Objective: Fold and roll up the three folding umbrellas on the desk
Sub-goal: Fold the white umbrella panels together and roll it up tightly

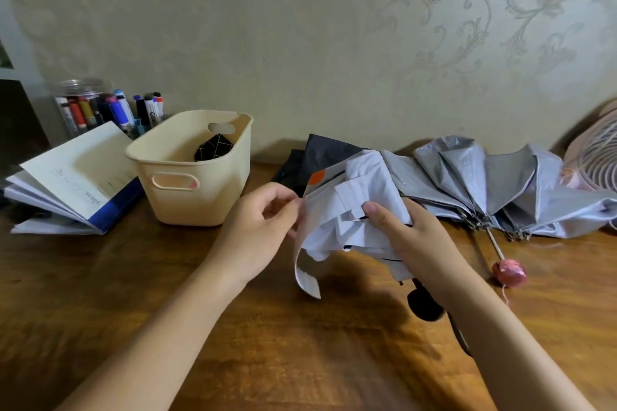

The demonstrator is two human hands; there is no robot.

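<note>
Wooden desk (300, 350): cream bin (193, 207) holds black fabric (213, 147); left hand (263, 220) and right hand (414, 240) fingers (371, 210) grip white umbrella (360, 180).

Head cam looks fwd/down, close over desk (300, 360).

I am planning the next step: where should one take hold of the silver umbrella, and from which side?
Probably the pink handle, from the near side and above. It sticks out of the silver umbrella toward the person and lies free on the desk, while the rest is loose and crumpled. The right hand is nearest, but it holds the white umbrella.
</note>
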